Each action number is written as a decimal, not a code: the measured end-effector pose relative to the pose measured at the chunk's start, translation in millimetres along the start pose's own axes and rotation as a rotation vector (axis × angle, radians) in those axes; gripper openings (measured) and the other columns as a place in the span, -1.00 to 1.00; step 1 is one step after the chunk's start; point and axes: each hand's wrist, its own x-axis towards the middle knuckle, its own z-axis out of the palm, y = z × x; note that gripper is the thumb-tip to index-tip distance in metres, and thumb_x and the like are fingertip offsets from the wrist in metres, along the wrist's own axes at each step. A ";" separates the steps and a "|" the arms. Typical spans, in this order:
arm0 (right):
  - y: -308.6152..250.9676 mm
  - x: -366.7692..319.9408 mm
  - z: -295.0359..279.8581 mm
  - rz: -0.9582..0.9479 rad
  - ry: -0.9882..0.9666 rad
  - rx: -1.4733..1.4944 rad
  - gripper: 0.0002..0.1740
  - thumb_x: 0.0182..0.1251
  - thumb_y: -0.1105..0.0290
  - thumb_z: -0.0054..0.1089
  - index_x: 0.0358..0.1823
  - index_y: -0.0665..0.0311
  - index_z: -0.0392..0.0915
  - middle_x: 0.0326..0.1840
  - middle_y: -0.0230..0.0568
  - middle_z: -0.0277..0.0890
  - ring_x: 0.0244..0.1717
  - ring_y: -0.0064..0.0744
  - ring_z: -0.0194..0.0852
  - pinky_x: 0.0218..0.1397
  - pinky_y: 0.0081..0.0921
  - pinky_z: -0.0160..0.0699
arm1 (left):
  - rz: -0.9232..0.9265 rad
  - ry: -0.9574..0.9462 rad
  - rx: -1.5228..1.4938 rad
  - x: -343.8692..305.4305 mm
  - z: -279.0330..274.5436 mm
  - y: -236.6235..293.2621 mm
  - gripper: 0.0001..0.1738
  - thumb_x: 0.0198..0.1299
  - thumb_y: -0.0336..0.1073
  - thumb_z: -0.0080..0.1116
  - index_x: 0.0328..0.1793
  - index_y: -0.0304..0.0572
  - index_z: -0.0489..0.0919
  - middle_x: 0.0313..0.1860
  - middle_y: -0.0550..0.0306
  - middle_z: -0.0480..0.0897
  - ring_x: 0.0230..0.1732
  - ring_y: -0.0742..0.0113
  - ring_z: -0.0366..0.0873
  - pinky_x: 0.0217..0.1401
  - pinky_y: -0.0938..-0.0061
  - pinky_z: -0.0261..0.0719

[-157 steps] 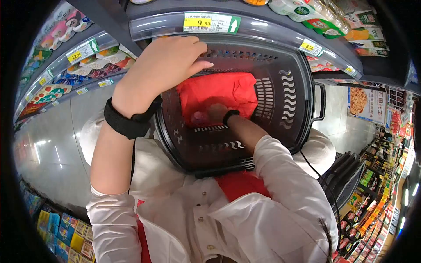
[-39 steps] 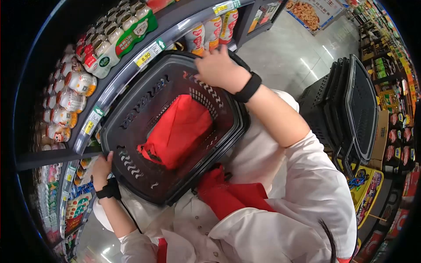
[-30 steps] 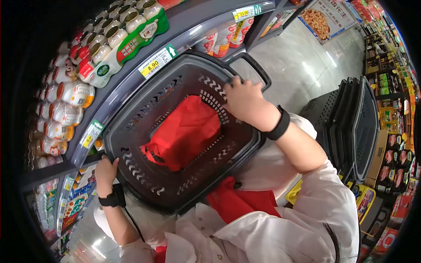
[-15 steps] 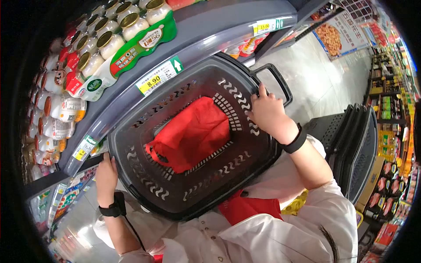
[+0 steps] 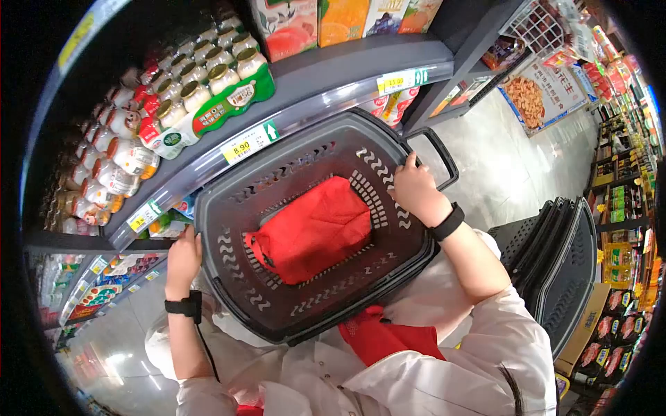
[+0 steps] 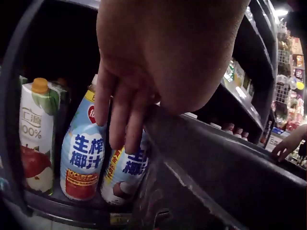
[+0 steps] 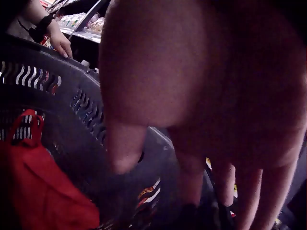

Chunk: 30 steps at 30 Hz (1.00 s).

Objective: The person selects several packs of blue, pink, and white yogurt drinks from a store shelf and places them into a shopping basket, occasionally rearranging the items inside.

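A dark grey shopping basket (image 5: 326, 305) rests against the person's lap, a red cloth bag (image 5: 312, 225) lying inside on its floor. At the basket's left end the left hand (image 5: 184, 262) holds the rim; in the left wrist view, the left hand's fingers (image 6: 122, 117) hang fairly straight outside the wall. The right hand (image 5: 420, 193) grips the right end beside the raised handle (image 5: 445, 156). In the right wrist view the right hand (image 7: 192, 96) straddles the rim, thumb inside and fingers outside. Part of the red bag (image 7: 45, 187) shows there.
A shelf edge (image 5: 305, 114) with price tags runs along the basket's far side, bearing jar packs (image 5: 222, 80) and drink cartons (image 5: 343, 21). Stacked baskets (image 5: 555, 256) stand at the right. Bottles (image 6: 84, 148) stand on a shelf near the left hand.
The right hand has left the red bag's area inside the basket and moved to the right-end rim. The left hand has come down to the left rim. The basket has turned in the head view.
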 end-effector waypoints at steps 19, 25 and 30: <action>-34.7 -45.2 -40.5 -0.461 -0.063 0.361 -0.45 0.24 -0.01 0.13 -0.05 0.41 0.56 0.01 0.16 0.56 0.00 0.13 0.55 0.07 -0.09 0.52 | -0.066 0.032 0.064 -9.5 5.7 37.7 -0.41 0.25 -0.20 0.05 0.27 -0.56 0.34 -0.37 -0.27 0.66 -0.33 -0.16 0.65 -0.28 0.07 0.61; -43.0 -42.0 -37.7 -0.373 -0.124 0.337 -0.49 0.22 0.02 0.20 -0.08 0.36 0.65 0.01 0.09 0.60 0.05 0.05 0.58 0.11 -0.15 0.56 | -0.058 -0.062 -0.013 -11.6 7.4 35.6 -0.36 0.28 -0.19 -0.01 0.35 -0.56 0.22 -0.32 -0.36 0.65 -0.28 -0.24 0.64 -0.17 -0.02 0.59; -44.3 -48.6 -41.5 -0.391 -0.138 0.335 -0.48 0.25 0.00 0.17 -0.04 0.36 0.60 0.01 0.10 0.59 0.06 0.07 0.56 0.10 -0.12 0.54 | -0.056 -0.037 -0.087 -14.2 24.3 23.7 -0.31 0.32 -0.17 -0.07 0.45 -0.46 0.10 -0.32 -0.38 0.65 -0.31 -0.32 0.62 -0.11 -0.05 0.55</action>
